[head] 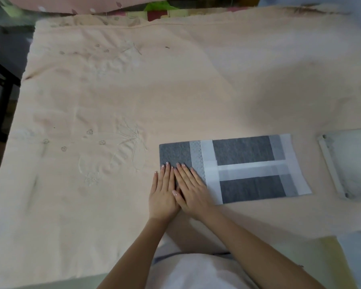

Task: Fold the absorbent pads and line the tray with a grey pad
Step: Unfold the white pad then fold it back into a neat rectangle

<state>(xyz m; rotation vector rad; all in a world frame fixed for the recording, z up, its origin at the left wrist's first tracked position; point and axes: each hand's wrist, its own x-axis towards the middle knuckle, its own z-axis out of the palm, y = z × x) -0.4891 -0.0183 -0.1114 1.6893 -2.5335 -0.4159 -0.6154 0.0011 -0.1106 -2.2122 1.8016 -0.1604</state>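
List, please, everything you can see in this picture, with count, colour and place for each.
folded pad: one, grey with white borders, lying flat on the cloth, right of centre.
tray: one, white, at the right edge, apart from the pad.
cloth: one, peach with embroidered flowers, covering the surface.
patterned fabric: one, pink, along the far edge.
left hand: flat on the pad's left end.
right hand: flat beside it, partly overlapping it.

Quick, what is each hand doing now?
Left hand: open, fingers straight, pressing the grey pad.
Right hand: open, flat on the same pad.
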